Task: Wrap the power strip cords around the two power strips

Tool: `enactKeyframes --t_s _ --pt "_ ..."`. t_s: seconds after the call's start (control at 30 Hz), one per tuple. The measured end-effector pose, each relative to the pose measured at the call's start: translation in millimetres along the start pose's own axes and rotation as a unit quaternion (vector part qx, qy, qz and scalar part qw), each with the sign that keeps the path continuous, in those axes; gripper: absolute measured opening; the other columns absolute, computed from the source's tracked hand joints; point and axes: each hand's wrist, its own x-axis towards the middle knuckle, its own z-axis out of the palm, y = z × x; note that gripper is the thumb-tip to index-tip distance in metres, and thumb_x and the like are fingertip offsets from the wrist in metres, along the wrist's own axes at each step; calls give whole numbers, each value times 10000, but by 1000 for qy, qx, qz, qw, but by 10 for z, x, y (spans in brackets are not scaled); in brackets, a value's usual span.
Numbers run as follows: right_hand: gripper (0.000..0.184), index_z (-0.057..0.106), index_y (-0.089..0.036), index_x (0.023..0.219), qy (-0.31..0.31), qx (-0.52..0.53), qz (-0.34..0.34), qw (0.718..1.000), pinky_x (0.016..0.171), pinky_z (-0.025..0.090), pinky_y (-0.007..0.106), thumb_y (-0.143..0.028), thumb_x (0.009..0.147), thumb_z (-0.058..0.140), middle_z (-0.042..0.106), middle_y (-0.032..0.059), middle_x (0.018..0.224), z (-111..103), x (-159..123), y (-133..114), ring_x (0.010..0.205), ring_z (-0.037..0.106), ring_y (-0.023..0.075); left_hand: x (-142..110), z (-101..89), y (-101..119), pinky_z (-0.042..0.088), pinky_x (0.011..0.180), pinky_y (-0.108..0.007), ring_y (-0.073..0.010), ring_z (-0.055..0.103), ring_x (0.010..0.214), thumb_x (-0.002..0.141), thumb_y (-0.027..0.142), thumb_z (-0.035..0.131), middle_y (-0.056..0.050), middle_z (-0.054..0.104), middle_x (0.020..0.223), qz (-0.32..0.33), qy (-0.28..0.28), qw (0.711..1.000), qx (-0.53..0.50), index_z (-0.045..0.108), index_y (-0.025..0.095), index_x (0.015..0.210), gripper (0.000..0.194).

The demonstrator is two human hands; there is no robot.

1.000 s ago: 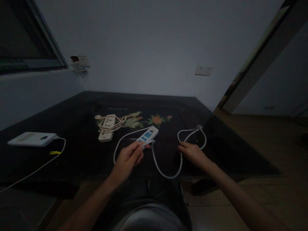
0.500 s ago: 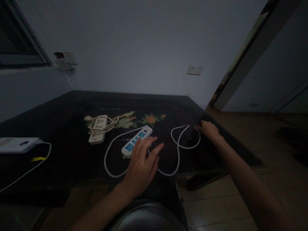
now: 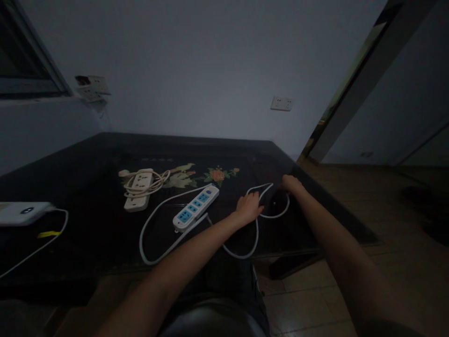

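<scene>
On the dark table lies a white power strip (image 3: 195,208) with blue socket faces, tilted diagonally. Its white power cord (image 3: 242,257) loops along the front and curls to the right. My left hand (image 3: 249,207) is at the crossing of the cord's right loop, fingers curled over it and thumb beside it; the fingertips are partly hidden. Farther right, my right hand (image 3: 292,184) has its fingers closed at the end of the cord, whose tip is hidden inside the hand.
A second, cream power strip (image 3: 139,190) wrapped in its own cord lies left on the flower-patterned table (image 3: 105,224). At far left are a white device (image 3: 24,213) with a thin cable and a yellow strip (image 3: 49,234). Wall sockets (image 3: 281,103) sit behind the table.
My left hand has moved right, from over the blue-faced power strip to the cord's loop, uncovering the strip. My right hand stays at the cord's end; the view has shifted slightly.
</scene>
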Motion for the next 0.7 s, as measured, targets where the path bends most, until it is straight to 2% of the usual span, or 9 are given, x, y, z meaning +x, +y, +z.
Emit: enactKeyframes --t_s 0.1,0.2,0.27,0.33,0.47,0.57,0.67,0.7 --pt "376 707 -145 981 19 54 -16 998 880 490 421 -276 637 781 671 189 1088 -47 35 27 1084 617 341 61 26 -42 508 760 -296 -196 669 851 893 185 461 -90 698 922 12 -21 999 -46 575 136 1074 219" --pt "375 685 -171 999 41 133 -44 989 865 506 377 -293 656 771 691 128 1049 -111 53 33 1045 639 299 -2 -61 -1 486 713 -204 -117 660 779 950 202 362 -17 698 854 52 -9 994 -91 533 173 1126 247" --pt "376 640 -160 1038 46 200 -63 977 780 544 341 -293 701 744 709 95 928 -166 50 5 889 686 245 -108 -152 57 479 740 -205 -119 654 836 967 231 344 -21 694 921 114 19 988 -103 513 183 1159 261" --pt "386 567 -163 1085 49 272 -78 958 663 571 312 -296 752 711 696 44 789 -241 37 -59 693 686 182 -248 -231 121 477 782 -229 -143 644 928 967 246 360 -33 676 1036 199 24 978 -59 525 212 1175 268" --pt "324 426 -206 1076 66 392 -97 912 521 569 280 -330 852 624 604 -50 626 -494 14 -260 507 624 123 -490 -266 225 488 663 -242 -167 662 854 938 183 393 -31 660 1062 320 -63 936 132 494 300 1284 379" --pt "275 361 -232 1031 97 446 -106 883 461 539 240 -362 896 562 575 -72 605 -780 -2 -410 451 588 105 -529 -197 267 473 577 -243 -166 670 779 930 151 385 -31 667 1021 345 -82 916 189 455 309 1329 435" --pt "266 356 -236 1008 117 491 -144 851 460 519 205 -336 894 574 620 -52 648 -1109 -66 -513 485 606 101 -461 -107 268 472 567 -258 -182 679 772 933 146 375 -38 677 1022 320 -88 923 194 449 306 1333 437" --pt "275 376 -229 998 113 520 -181 827 469 518 203 -288 870 613 643 -37 675 -1216 -101 -534 507 618 105 -430 -80 259 477 576 -265 -189 682 778 931 137 376 -44 677 1035 303 -92 928 193 448 305 1335 443"
